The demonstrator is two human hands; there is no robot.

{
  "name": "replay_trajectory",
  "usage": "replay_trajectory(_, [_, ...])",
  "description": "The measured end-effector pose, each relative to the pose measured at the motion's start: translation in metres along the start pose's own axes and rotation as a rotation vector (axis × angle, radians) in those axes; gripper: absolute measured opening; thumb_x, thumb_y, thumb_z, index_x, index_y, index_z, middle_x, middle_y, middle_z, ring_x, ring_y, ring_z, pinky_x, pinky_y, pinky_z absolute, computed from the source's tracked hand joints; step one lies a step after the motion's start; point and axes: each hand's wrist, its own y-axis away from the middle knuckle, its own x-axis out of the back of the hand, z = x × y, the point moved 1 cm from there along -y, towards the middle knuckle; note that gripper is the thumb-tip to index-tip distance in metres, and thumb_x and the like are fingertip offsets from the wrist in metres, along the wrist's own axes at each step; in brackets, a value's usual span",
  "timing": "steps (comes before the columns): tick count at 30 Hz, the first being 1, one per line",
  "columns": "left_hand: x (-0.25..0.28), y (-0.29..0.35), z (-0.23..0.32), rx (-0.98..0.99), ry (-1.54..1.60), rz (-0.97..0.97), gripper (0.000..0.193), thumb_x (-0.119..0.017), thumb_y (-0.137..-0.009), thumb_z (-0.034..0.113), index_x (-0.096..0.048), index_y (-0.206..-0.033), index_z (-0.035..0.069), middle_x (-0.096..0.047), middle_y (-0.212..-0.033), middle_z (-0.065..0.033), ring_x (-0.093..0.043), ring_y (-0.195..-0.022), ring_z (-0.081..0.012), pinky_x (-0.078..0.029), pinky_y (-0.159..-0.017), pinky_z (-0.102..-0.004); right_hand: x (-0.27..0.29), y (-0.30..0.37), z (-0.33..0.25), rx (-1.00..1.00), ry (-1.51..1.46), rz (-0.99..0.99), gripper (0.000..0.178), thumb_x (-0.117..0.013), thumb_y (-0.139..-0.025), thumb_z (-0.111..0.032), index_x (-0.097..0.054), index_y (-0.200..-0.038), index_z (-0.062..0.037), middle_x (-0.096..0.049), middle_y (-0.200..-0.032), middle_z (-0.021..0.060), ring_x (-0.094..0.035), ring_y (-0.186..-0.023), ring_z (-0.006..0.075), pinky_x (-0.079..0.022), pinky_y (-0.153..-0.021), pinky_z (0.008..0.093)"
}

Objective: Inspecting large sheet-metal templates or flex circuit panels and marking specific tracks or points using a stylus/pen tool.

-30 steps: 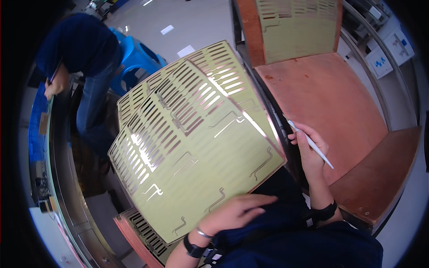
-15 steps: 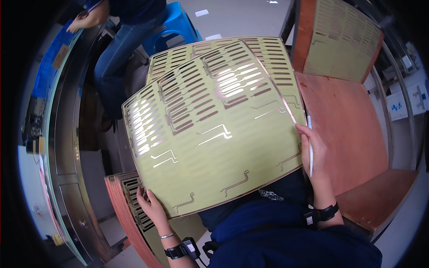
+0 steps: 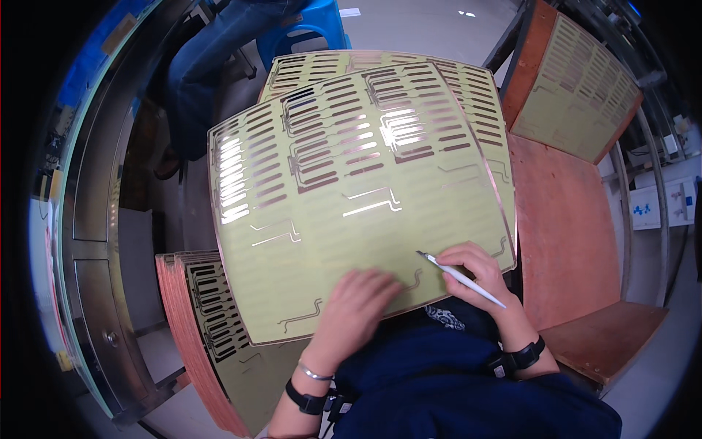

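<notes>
A large yellow-green circuit sheet (image 3: 351, 197) with shiny copper traces lies across the person's lap, covering most of a second like sheet (image 3: 468, 88) beneath it. The left hand (image 3: 355, 307) rests flat, fingers spread, on the sheet's near edge, gripping nothing. The right hand (image 3: 479, 274) has its grip closed on a white pen-like tool (image 3: 461, 278), tip touching the sheet near its near right corner. A stack of boards (image 3: 208, 329) at lower left is partly hidden. The reddish wooden bench (image 3: 570, 234) stands at right, carrying another sheet (image 3: 578, 88) cut off by the rim.
</notes>
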Motion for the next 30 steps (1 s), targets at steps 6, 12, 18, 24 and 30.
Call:
replay_trajectory(6, [-0.022,-0.027,0.012,-0.106,-0.071,-0.077,0.049,-0.064,-0.079,0.011,-0.057,-0.127,0.012,-0.055,-0.129,-0.0038,-0.050,-0.121,-0.0245,-0.037,-0.104,-0.0420,-0.002,0.001,0.004,0.010,0.020,0.022,0.022,-0.067,-0.070,0.002,-0.064,-0.092,-0.0028,-0.068,-0.093,0.0102,-0.066,-0.084,0.0265,-0.053,-0.076,0.0341])
replay_trajectory(12, [-0.023,-0.029,0.013,-0.087,-0.066,-0.052,0.051,-0.064,-0.079,0.011,-0.055,-0.129,0.013,-0.052,-0.135,-0.0033,-0.049,-0.121,-0.0234,-0.037,-0.104,-0.0398,-0.003,0.000,0.003,0.026,0.025,0.040,0.021,-0.067,-0.070,0.002,-0.063,-0.090,-0.0023,-0.068,-0.093,0.0106,-0.066,-0.084,0.0265,-0.053,-0.075,0.0342])
replay_trajectory(18, [-0.025,-0.030,0.013,-0.079,-0.061,-0.046,0.051,-0.065,-0.079,0.011,-0.055,-0.130,0.013,-0.052,-0.135,-0.0030,-0.049,-0.120,-0.0232,-0.037,-0.103,-0.0394,-0.004,0.001,0.006,0.027,0.023,0.039,0.021,-0.068,-0.070,0.002,-0.063,-0.090,-0.0020,-0.068,-0.092,0.0105,-0.065,-0.083,0.0264,-0.052,-0.075,0.0344])
replay_trajectory(24, [-0.025,-0.030,0.014,-0.071,-0.062,-0.050,0.051,-0.065,-0.079,0.011,-0.055,-0.129,0.013,-0.052,-0.135,-0.0029,-0.049,-0.120,-0.0234,-0.037,-0.103,-0.0395,-0.006,0.003,0.006,0.066,0.042,0.060,0.022,-0.069,-0.069,0.003,-0.064,-0.090,-0.0016,-0.068,-0.092,0.0104,-0.065,-0.083,0.0269,-0.052,-0.075,0.0342])
replay_trajectory(30, [-0.024,-0.029,0.013,-0.074,-0.055,-0.058,0.050,-0.065,-0.079,0.011,-0.056,-0.128,0.013,-0.052,-0.135,-0.0029,-0.050,-0.120,-0.0237,-0.037,-0.103,-0.0399,-0.004,0.004,0.005,0.039,0.015,0.062,0.022,-0.069,-0.069,0.003,-0.064,-0.090,-0.0018,-0.068,-0.092,0.0103,-0.065,-0.084,0.0269,-0.053,-0.075,0.0346])
